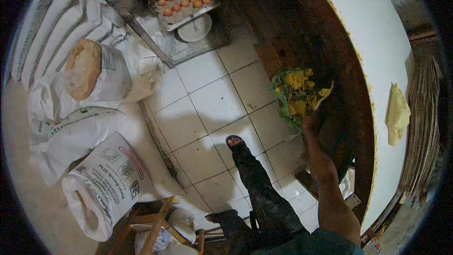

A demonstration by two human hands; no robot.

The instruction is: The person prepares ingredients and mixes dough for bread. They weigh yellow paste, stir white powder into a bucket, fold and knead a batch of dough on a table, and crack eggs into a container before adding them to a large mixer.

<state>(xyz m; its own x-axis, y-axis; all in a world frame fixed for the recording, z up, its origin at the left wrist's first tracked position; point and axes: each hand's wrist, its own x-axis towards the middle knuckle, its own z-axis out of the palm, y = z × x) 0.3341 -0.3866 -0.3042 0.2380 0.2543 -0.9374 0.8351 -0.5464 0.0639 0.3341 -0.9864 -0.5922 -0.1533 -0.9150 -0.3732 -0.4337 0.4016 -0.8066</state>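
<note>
My right arm reaches forward from the lower right. My right hand (312, 122) is at the near side of a crumpled green plastic bag (281, 95), in shadow beneath the table edge. Yellow lumps and torn, flap-like pieces (297, 79) fill the bag's open top; what they are I cannot make out. My fingers are hidden in the dark and among the bag's contents, so their grip does not show. Under the bag there seems to be a brown box or board (273, 56). My left hand is out of the picture.
A white tabletop (377, 42) curves along the right, bearing a pale yellow dough-like lump (398, 113). Brown eggs in a carton tray (181, 16) rest on a scale (194, 28). Large white sacks (106, 184) line the left. A wooden stool (158, 222) stands near my feet on the tiled floor (207, 108).
</note>
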